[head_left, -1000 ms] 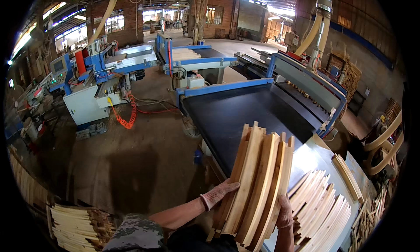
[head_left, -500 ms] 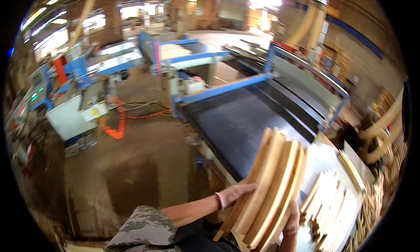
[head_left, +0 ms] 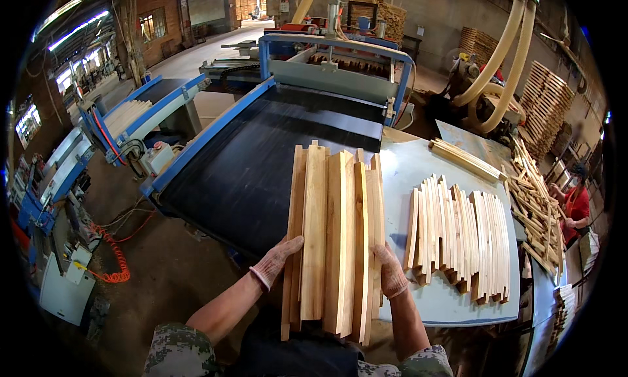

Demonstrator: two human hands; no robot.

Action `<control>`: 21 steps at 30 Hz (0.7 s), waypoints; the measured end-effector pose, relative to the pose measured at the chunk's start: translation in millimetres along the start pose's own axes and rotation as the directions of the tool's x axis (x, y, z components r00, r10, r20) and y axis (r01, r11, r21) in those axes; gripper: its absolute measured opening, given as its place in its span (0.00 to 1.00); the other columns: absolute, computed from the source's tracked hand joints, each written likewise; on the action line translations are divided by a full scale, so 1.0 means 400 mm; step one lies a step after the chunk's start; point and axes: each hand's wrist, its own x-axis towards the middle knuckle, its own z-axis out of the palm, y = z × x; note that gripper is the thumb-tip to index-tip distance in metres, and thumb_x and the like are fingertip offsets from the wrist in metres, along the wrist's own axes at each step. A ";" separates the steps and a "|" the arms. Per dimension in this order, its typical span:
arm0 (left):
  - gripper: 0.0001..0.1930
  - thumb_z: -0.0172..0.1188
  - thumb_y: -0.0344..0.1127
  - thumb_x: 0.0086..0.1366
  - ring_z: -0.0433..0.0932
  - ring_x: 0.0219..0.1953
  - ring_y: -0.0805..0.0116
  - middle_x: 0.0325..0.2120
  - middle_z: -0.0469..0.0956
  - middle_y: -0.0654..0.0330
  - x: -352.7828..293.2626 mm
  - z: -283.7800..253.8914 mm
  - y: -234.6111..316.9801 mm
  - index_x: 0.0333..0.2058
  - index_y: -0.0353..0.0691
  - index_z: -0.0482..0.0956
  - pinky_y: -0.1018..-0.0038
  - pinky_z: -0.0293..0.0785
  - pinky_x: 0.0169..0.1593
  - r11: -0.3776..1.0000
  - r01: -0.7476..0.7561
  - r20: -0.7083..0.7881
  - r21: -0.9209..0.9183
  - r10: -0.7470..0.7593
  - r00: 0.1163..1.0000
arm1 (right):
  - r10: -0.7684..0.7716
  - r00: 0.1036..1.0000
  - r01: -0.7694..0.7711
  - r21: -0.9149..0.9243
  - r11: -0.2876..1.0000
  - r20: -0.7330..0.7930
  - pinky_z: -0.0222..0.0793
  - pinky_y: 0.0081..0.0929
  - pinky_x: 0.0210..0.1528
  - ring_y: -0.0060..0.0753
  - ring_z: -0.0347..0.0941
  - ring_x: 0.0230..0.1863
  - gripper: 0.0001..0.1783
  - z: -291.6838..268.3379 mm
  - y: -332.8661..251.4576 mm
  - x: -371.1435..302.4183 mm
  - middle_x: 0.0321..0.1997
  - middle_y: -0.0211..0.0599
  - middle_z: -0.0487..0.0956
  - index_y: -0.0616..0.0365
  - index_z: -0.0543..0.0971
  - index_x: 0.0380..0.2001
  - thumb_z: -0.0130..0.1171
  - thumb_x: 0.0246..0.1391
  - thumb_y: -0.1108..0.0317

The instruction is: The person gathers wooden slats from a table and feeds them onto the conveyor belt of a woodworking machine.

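Note:
Between my two gloved hands is a bundle of wooden strips [head_left: 335,239], several pieces side by side with uneven ends. My left hand [head_left: 278,259] presses on the bundle's left side, fingers partly hidden behind the wood. On the opposite side my right hand [head_left: 390,271] clamps the outermost strip. The bundle is held up in front of my body, over the near edge of a black conveyor belt [head_left: 248,161] and the left edge of a pale table [head_left: 392,174]. Rows of similar strips [head_left: 458,236] lie on that table, right of my right hand.
A blue machine frame [head_left: 337,43] spans the belt's far end. A few long strips [head_left: 466,160] lie at the table's back edge. Beyond it are a heap of loose wood [head_left: 533,200], beige hoses [head_left: 504,69] and a person in red [head_left: 577,204]. An orange coiled hose [head_left: 118,269] hangs at left.
My view has swung right, bringing the table and the person in red into sight. The bundle now stands more upright and more central, still between both hands.

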 end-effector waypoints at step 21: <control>0.35 0.66 0.62 0.71 0.86 0.53 0.58 0.55 0.85 0.54 0.299 -0.292 0.089 0.65 0.41 0.78 0.58 0.85 0.57 0.984 0.169 -0.167 -0.054 -0.175 0.970 | 0.193 0.977 -0.184 0.108 0.977 -0.088 0.80 0.42 0.59 0.41 0.78 0.56 0.46 0.141 0.188 0.336 0.58 0.48 0.76 0.67 0.63 0.70 0.69 0.64 0.46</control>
